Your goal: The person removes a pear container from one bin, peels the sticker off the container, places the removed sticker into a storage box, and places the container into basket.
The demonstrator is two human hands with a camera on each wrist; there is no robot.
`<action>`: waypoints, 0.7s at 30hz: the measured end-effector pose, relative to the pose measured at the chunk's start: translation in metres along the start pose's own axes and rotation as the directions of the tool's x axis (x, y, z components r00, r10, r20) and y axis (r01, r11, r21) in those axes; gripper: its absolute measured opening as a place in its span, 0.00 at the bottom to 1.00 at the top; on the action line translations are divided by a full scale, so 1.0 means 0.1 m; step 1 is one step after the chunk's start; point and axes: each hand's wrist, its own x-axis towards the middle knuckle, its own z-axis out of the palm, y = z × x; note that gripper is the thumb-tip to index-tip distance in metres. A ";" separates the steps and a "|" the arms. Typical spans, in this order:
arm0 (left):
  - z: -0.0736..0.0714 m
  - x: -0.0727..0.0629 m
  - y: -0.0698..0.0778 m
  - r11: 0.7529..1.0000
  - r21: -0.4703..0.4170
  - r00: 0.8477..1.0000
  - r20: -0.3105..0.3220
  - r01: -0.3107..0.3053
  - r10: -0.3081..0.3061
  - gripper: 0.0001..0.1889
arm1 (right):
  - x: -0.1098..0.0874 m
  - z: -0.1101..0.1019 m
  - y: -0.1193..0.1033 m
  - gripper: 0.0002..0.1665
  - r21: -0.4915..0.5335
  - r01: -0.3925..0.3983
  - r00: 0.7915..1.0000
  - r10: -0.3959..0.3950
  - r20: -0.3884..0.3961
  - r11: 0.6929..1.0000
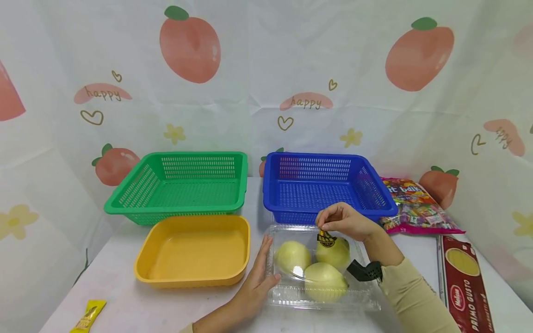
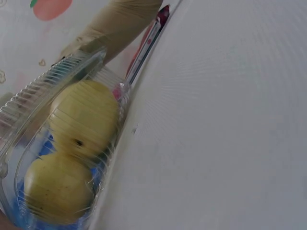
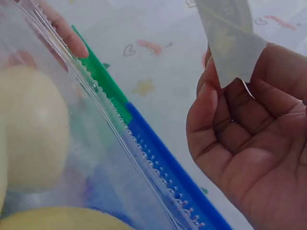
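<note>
A clear plastic clamshell box (image 1: 287,300) with three round pale-yellow fruits (image 1: 293,257) inside sits in front of the blue basket; its lid lies over the fruits. Along the box's left side rests my left hand (image 1: 256,282), its fingers fairly straight and touching the wall. My right hand (image 1: 343,222) is above the box's back right part and pinches a small label (image 1: 326,237) with black and gold print. The label's pale back (image 3: 228,45) faces the right wrist view. In the left wrist view, two fruits (image 2: 84,117) show blurred through the ribbed plastic.
Behind stand a green basket (image 1: 183,213) and a blue basket (image 1: 291,210). A yellow tray (image 1: 195,249) is left of the box. Farther right lie a candy bag (image 1: 416,208) and a red spaghetti pack (image 1: 466,282). A small yellow packet (image 1: 89,317) lies front left.
</note>
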 end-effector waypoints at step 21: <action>-0.28 -0.01 0.33 0.993 0.078 0.991 0.090 0.094 -0.101 0.40 | 0.19 -0.02 -0.19 0.18 -0.056 -0.050 0.999 0.050 0.008 0.997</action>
